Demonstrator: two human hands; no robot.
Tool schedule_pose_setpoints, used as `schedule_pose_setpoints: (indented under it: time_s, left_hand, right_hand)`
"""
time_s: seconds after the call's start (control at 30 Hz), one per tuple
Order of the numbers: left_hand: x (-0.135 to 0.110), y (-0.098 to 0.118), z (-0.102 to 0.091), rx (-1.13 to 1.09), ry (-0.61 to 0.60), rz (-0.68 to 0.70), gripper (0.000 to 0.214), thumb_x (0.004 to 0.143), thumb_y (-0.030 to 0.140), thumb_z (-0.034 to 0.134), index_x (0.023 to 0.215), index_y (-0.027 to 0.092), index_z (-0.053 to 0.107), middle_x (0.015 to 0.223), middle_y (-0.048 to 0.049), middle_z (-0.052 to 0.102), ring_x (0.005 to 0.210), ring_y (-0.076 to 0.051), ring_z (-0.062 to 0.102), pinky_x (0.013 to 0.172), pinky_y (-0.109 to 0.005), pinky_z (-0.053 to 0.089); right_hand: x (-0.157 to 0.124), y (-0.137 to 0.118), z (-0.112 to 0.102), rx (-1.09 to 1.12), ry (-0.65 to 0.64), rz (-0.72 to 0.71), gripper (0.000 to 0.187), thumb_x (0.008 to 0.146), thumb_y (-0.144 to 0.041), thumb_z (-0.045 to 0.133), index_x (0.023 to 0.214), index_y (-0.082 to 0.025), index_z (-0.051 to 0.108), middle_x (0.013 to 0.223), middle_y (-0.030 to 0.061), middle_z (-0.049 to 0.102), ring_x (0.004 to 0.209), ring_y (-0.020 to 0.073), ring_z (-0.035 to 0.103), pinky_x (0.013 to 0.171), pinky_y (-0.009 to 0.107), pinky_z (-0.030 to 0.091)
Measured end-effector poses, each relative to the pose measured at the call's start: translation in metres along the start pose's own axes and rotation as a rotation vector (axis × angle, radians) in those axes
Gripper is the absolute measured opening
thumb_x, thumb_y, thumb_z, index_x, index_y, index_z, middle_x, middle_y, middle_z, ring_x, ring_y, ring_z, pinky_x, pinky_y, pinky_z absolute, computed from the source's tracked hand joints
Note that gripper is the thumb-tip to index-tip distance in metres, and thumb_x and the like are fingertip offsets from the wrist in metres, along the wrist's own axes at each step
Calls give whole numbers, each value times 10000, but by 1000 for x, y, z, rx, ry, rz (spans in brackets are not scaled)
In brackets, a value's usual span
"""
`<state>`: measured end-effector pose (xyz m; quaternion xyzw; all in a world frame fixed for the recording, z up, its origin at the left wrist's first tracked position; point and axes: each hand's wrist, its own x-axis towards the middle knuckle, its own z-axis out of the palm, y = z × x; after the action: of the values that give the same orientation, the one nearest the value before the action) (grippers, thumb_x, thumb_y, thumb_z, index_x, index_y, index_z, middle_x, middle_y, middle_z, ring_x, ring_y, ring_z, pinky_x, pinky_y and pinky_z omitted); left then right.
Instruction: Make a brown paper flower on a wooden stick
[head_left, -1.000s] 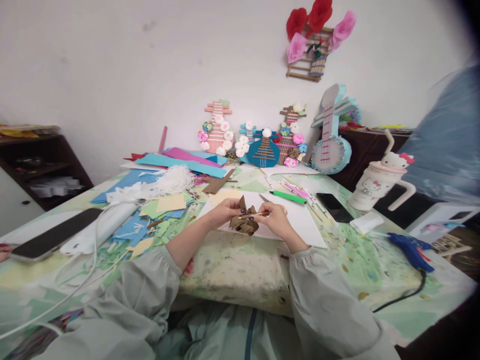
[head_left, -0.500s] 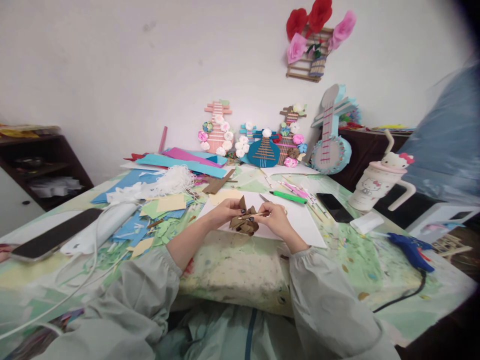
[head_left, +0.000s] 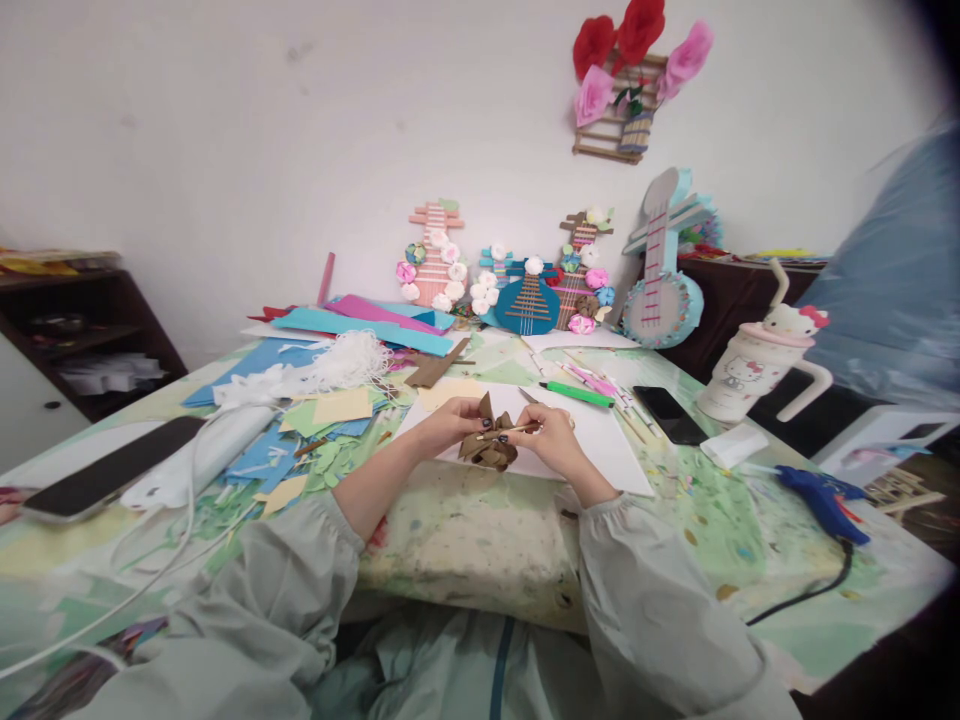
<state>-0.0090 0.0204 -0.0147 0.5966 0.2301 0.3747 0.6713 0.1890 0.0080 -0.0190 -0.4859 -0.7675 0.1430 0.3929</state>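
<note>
My left hand [head_left: 448, 424] pinches a brown paper flower [head_left: 489, 441] from its left side, fingers closed on the petals. My right hand [head_left: 550, 436] is closed on a thin wooden stick [head_left: 510, 431] laid across the flower's top. Both hands hover just above a white sheet of paper [head_left: 600, 446] on the table, near its front edge. Dark-painted fingernails show on both hands.
Coloured paper scraps [head_left: 330, 420] and white string [head_left: 349, 360] lie left. A phone [head_left: 112, 466] lies far left, another phone [head_left: 667, 412] right. A green marker [head_left: 576, 393], a cat-figure cup [head_left: 757, 370], a blue glue gun [head_left: 823, 500] and paper guitars [head_left: 529, 295] stand beyond.
</note>
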Motion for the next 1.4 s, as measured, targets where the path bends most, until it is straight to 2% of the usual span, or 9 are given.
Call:
schedule_pose_setpoints:
  time_s: [0.57, 1.03, 1.4]
  left_hand:
    - [0, -1, -1, -7, 3, -4, 245, 599, 205, 780, 768, 88, 647, 737, -47, 652, 676, -137, 586, 680, -248, 420]
    - [0, 2, 2, -12, 8, -3, 237, 581, 189, 786, 747, 90, 649, 721, -39, 645, 675, -131, 577, 677, -238, 420]
    - [0, -1, 0, 3, 4, 0, 228, 599, 183, 771, 764, 92, 643, 735, -38, 637, 683, -130, 572, 681, -238, 416]
  right_hand:
    - [0, 1, 1, -16, 13, -21, 246, 655, -340, 714, 564, -172, 559, 594, -33, 603, 596, 119, 515, 712, 293, 295]
    - [0, 2, 1, 37, -6, -10, 254, 654, -350, 700, 557, -174, 546, 593, -26, 592, 594, 122, 512, 650, 269, 308]
    - [0, 1, 1, 4, 6, -10, 256, 646, -344, 717, 562, -168, 551, 600, -31, 602, 590, 115, 513, 681, 281, 301]
